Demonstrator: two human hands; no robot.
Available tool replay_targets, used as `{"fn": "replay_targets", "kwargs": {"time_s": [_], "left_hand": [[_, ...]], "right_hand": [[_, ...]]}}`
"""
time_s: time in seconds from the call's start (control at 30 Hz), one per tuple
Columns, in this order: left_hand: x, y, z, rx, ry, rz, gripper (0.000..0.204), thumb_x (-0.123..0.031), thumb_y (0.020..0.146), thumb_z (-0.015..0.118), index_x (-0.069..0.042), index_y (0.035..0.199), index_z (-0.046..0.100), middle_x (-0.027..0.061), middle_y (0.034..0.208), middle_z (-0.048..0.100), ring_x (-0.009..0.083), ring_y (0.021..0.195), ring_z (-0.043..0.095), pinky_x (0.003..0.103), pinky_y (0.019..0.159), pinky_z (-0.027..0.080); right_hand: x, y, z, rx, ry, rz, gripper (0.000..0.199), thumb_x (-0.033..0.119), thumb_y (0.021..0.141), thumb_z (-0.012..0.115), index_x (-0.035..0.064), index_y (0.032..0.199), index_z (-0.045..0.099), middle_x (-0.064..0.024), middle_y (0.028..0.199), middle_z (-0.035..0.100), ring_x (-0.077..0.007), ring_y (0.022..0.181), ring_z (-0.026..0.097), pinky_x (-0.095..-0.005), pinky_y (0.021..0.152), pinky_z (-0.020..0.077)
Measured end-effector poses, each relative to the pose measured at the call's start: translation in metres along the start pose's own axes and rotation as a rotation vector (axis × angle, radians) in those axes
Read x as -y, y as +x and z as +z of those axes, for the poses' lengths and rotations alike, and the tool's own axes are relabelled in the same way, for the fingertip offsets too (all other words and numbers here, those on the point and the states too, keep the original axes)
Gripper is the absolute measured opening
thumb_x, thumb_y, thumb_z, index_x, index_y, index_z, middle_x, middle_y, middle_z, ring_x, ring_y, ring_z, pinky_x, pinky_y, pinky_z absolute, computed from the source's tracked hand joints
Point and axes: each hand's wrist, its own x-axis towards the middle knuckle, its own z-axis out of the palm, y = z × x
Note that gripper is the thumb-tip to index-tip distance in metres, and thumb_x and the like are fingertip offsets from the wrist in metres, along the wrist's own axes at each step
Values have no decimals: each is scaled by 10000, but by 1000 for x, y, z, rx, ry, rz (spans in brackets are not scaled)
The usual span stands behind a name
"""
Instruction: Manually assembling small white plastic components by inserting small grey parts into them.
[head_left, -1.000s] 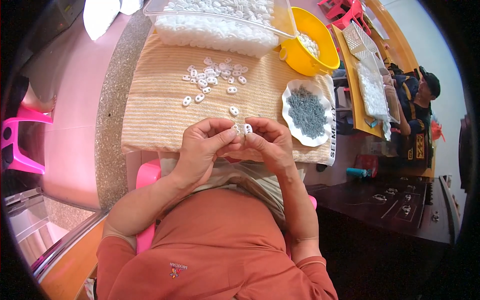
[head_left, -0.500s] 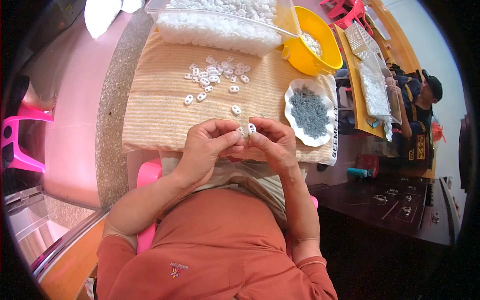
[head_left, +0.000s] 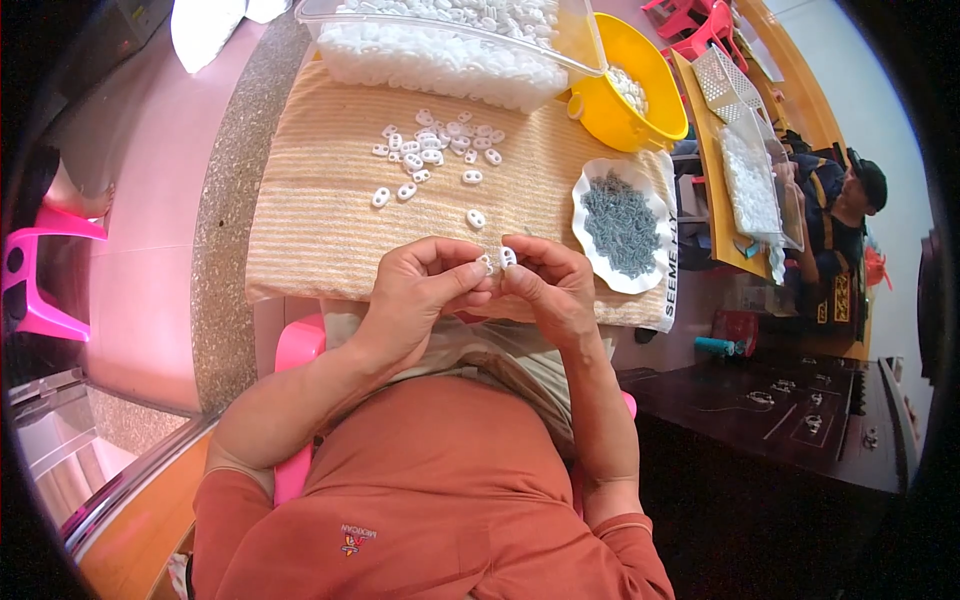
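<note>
Near the front edge of the towel-covered table, my two hands face each other, fingertips close together. My right hand pinches a white oval plastic piece with two holes between thumb and forefinger. In my left hand, thumb and forefinger close on a small whitish part, partly covered by the fingers, its kind unclear. Beyond them lies a single two-hole piece, with a loose heap of the same pieces farther back. To the right, a white scalloped dish holds many small grey springs or coil-like parts.
A clear plastic bin full of white pieces stands at the back, beside a yellow tub with more inside. A striped towel covers the table. Pink stools stand left; another person sits right near a second bin.
Hardly anything differs. Both hands keep their pinch on the same parts, and the whole view has shifted very slightly.
</note>
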Motion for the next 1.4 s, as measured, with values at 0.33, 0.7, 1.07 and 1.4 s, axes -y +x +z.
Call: {"fn": "replay_targets", "kwargs": {"time_s": [0.33,0.7,1.07,1.4], "left_hand": [[-1,0,2,1,7,-2,135,-39,871,635,28,987,617,82,865,662,114,738,646,230,678,560],[0,0,0,24,27,-6,133,-48,872,636,15,988,619,74,867,663,109,747,643,232,681,562],[1,1,-1,50,39,-18,134,-54,875,635,-1,997,620,70,900,668,106,759,641,231,695,567],[3,2,-3,56,36,-21,138,-62,874,641,-3,997,625,69,899,669,106,758,638,233,697,563]], "right_hand": [[2,-1,2,5,55,15,329,31,858,652,-61,1164,572,-135,962,676,-179,846,669,-287,783,546],[2,-2,1,6,6,16,313,8,859,644,-54,1159,582,-121,978,671,-162,870,654,-274,799,529],[2,-3,4,29,25,46,317,-11,856,641,-41,1167,584,-116,1003,667,-161,896,645,-277,811,527],[-2,-2,5,32,88,90,322,-8,850,649,-46,1164,583,-131,1002,668,-175,891,650,-291,806,537]]}}
